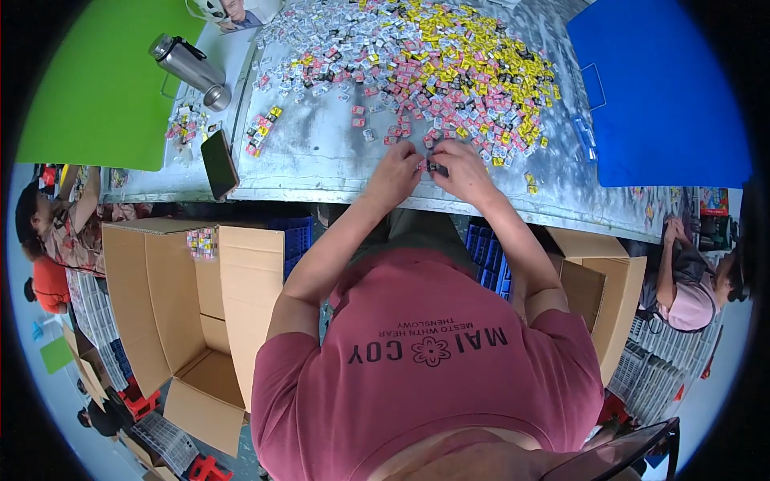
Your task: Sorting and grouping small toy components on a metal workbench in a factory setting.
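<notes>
Our mottled grey-white worktable [309,164]
We see scattered small pink, yellow, white blocks [457,76]; left, black rectangular phone [217,164], silver cylindrical flask [191,66].

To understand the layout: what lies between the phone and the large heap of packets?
The head view shows a small cluster of packets on the tabletop between the phone and large heap.

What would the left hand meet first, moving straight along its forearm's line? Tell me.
The left hand would probably meet the pink pieces just beyond its knuckles first; depth is unclear.

Black lettering [385,353], flower emblem [431,352], on maroon shirt [465,401]
</notes>
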`<move>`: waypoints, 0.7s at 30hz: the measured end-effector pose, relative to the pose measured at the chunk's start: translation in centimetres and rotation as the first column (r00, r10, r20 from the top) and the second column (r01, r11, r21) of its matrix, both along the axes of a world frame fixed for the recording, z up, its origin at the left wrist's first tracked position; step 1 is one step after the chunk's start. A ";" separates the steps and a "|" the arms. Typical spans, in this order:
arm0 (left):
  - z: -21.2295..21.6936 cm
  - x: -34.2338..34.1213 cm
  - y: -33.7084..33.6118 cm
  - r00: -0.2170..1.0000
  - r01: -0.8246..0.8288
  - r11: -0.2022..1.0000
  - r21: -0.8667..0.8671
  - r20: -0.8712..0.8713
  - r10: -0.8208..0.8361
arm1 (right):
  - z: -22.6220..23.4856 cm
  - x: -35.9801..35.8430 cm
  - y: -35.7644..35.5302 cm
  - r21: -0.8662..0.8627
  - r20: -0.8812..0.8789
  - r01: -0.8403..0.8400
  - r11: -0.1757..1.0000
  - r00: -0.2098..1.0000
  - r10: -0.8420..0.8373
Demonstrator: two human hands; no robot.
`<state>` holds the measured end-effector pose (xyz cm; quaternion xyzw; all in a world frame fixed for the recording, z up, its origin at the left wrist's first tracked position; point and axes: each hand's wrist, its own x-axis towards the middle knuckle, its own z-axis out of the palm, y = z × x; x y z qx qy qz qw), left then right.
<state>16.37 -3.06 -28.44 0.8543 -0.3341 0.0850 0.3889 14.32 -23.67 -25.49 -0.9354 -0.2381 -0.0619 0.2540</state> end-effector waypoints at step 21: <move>-1.4 -0.6 0.7 0.993 -0.049 0.997 -0.051 0.102 0.054 | -0.8 -0.1 0.3 0.091 0.075 0.046 0.995 0.996 -0.053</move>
